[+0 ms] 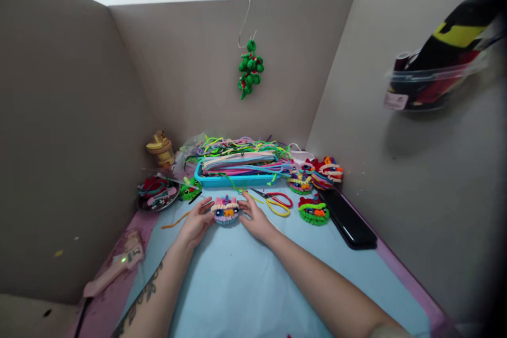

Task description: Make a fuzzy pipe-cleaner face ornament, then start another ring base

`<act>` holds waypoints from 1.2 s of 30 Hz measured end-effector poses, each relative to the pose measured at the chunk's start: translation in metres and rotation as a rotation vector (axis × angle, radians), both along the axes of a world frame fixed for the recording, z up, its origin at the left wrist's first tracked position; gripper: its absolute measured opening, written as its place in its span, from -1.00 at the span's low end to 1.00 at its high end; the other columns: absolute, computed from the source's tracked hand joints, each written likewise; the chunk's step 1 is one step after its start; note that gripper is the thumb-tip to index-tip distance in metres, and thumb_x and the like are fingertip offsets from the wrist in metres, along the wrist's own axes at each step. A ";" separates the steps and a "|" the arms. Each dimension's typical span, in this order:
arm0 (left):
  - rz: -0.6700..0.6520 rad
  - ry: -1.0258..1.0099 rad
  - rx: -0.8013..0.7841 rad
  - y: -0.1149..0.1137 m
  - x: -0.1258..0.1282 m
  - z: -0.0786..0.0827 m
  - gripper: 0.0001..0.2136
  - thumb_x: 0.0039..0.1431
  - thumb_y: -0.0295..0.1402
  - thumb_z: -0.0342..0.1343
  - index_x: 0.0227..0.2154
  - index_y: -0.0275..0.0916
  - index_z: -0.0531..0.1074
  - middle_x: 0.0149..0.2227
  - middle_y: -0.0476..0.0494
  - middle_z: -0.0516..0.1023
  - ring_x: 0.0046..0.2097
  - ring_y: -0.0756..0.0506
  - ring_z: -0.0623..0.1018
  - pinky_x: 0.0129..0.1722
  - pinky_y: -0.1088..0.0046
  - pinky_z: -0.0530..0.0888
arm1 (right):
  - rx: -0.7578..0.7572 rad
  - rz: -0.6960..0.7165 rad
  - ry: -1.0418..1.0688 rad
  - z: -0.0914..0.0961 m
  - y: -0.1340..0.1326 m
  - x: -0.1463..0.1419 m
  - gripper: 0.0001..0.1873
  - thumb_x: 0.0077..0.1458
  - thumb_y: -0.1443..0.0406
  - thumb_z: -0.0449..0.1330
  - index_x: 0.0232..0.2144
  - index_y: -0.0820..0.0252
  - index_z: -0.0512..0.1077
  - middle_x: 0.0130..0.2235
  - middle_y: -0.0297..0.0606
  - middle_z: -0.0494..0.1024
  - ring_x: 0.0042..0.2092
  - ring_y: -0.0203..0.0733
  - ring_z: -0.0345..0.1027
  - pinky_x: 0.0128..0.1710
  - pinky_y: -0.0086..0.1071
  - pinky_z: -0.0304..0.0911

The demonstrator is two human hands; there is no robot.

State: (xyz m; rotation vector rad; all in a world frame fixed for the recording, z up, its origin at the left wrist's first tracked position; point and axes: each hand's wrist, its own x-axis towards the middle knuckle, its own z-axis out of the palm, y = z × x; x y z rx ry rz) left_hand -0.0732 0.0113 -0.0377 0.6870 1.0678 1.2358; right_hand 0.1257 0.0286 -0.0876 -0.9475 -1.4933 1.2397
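Between my two hands is a small pipe-cleaner animal face (225, 212), pastel pink and lilac with dark eyes and an orange middle. My left hand (198, 220) grips its left edge with thumb and fingers. On the opposite edge, the fingers of my right hand (254, 216) close around it. Just beyond my right hand lie scissors (280, 204) with red and yellow handles. A green and red pipe-cleaner face (313, 210) sits further right. An orange pipe cleaner (174, 222) lies left of my left hand.
A blue tray (237, 181) heaped with pipe cleaners stands at the back. More finished faces (327, 171) and a black case (348, 219) are on the right. At left are a pink glue gun (119, 266) and a dark bowl (158, 203). Grey panels enclose the table.
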 end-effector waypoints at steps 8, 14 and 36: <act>-0.035 -0.043 -0.051 -0.006 0.011 0.013 -0.34 -0.23 -0.57 0.34 0.03 -0.26 0.29 -0.11 -0.22 0.54 -0.21 -0.04 0.58 -0.22 0.54 0.48 | 0.016 0.078 0.071 0.004 0.001 0.002 -0.21 -0.12 0.53 0.10 0.18 0.09 0.04 0.07 -0.12 0.39 0.12 -0.11 0.29 0.15 -0.09 0.14; -0.047 -0.089 -0.134 -0.005 0.016 0.018 -0.37 -0.20 -0.42 0.37 0.02 -0.22 0.32 -0.17 -0.18 0.59 -0.16 -0.13 0.58 -0.16 0.45 0.52 | 0.034 0.106 0.086 0.014 -0.001 0.011 -0.24 -0.07 0.47 0.18 0.18 0.04 0.06 0.12 -0.14 0.35 0.17 -0.13 0.23 0.18 -0.09 0.09; -0.144 -0.116 -0.117 -0.033 0.050 0.042 -0.09 -0.38 -0.45 0.43 0.14 -0.01 0.19 -0.12 -0.14 0.58 -0.09 -0.24 0.57 -0.14 0.35 0.54 | -0.123 0.110 0.231 0.050 -0.019 0.020 0.20 -0.54 0.10 0.51 0.19 -0.06 0.08 0.15 -0.16 0.25 0.17 0.07 0.16 0.13 -0.06 0.12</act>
